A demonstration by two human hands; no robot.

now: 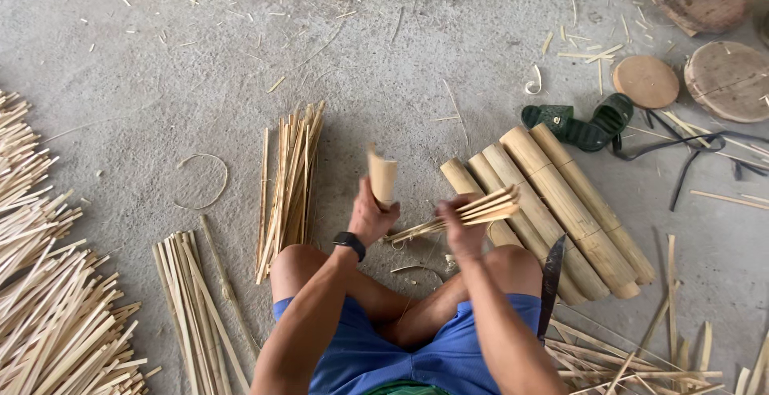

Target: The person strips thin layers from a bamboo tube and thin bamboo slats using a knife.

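While the person sits cross-legged on the concrete floor, the left hand is closed round a short, curved bamboo piece, held upright above the knee, its long axis near vertical and its upper end tipped slightly toward the far side of the floor. The right hand is clenched on a small bundle of split strips; the bundle's long axis runs nearly level, rising a little from the left hand's side out toward the bamboo culms, free ends fanned past the knuckles on the right. The two held pieces sit close together, just in front of the knees; whether they touch cannot be told. Judgement: the handling goes well if the strip ends are kept flush in the right hand, the grip stays near the bundle's middle so it does not splay, and the upright piece is kept steady beside it. A long knife lies by the right knee, blade pointing away from the body. Loose strip bundles lie on the left, and green sandals beyond the culms.
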